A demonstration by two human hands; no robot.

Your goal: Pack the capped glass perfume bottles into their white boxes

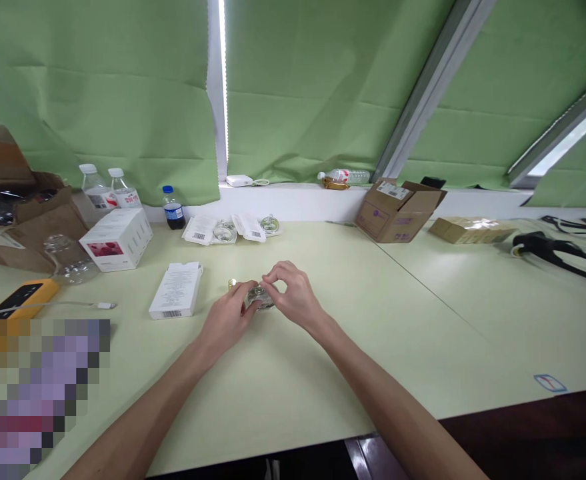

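A small, round, clear glass bottle (261, 297) rests on the table between my two hands. My left hand (229, 312) is closed around its left side, thumb and fingers against the glass. Over the bottle's neck, my right hand (293, 293) makes a pinch with thumb and forefinger; what sits between those fingertips is too small to make out. Just beyond my left fingers stands a small gold-coloured cap (231, 285). To the left lies a flat white box (177, 291) with printed text and a barcode.
Behind are two opened packs, left (210, 230) and right (257, 228), with round glass bottles. Further left stand a white carton (117, 240), a cola bottle (173, 210), a clear jar (67, 260) and an orange device (23, 298). A cardboard box (395, 212) sits at the back right.
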